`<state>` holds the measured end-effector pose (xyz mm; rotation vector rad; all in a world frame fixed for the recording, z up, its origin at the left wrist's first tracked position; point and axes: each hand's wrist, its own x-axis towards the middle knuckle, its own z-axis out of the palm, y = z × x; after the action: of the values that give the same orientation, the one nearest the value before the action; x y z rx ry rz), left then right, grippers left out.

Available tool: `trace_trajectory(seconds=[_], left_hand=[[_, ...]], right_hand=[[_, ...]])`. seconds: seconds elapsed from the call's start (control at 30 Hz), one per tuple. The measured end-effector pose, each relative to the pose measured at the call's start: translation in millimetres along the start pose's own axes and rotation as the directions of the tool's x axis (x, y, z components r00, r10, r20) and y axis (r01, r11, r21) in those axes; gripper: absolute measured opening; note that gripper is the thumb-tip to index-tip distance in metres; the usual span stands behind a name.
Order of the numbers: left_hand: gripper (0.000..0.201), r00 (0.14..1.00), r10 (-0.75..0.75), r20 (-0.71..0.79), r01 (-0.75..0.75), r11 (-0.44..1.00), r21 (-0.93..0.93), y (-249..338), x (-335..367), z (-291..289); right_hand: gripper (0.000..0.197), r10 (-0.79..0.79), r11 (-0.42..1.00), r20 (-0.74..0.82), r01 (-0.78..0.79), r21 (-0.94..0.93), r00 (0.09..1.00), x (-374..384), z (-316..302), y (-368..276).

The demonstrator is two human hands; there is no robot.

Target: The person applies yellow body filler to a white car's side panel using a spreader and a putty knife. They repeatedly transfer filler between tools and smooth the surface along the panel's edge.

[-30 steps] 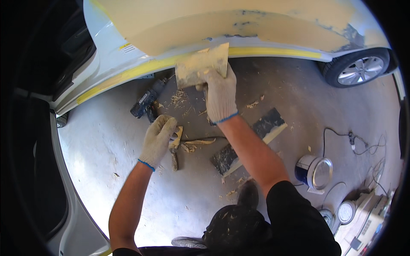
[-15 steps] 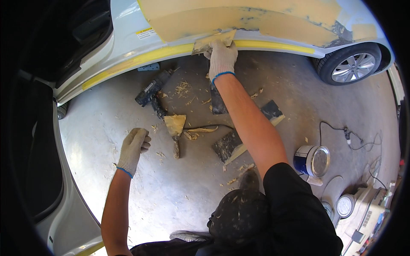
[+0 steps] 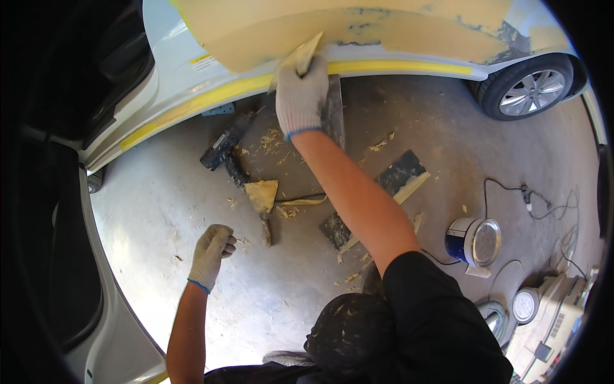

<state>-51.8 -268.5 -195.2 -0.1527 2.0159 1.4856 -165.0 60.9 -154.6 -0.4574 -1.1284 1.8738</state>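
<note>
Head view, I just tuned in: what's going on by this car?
The person's gloved right hand grips a tilted, flat spreader by the car's tan-coated side panel; whether they touch is unclear. The gloved left hand is loosely curled, with nothing visible in it. A putty knife and black power tool lie on the floor.

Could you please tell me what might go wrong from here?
The right hand holds a thin spreader tilted by the tan-coated car panel; a corner could perhaps gouge the coating.
Loose tan scraps lie on the floor near the dark shoe, so a foot might slip on them.
The putty-covered scraper lies on the floor among more scraps, so its blade might pick up dirt.
</note>
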Motion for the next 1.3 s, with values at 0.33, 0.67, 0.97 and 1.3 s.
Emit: trace_trajectory(seconds=[0.33,0.67,0.97,1.3], left_hand=[[0.026,0.998,-0.052,0.036,0.049,0.996,0.078,-3.0,1.1,19.0],[0.027,0.996,-0.074,0.056,0.068,0.992,0.102,-3.7,-6.2,24.1],[0.036,0.933,-0.360,-0.001,0.306,0.792,0.528,-118.7,-108.6,-111.0],[0.035,0.650,-0.558,-0.516,0.625,0.778,-0.054,-331.6,-382.4,-206.5]], right_hand=[[0.031,0.058,0.995,-0.070,-0.052,0.086,0.996,48.0,-41.3,30.3],[0.021,-0.255,0.911,0.125,0.281,-0.301,0.959,13.5,14.6,29.2],[0.015,0.226,0.829,0.492,0.099,-0.550,0.841,-76.6,-57.5,38.4],[0.038,0.572,0.820,0.699,-0.278,-0.500,0.429,-142.3,-43.5,54.0]])
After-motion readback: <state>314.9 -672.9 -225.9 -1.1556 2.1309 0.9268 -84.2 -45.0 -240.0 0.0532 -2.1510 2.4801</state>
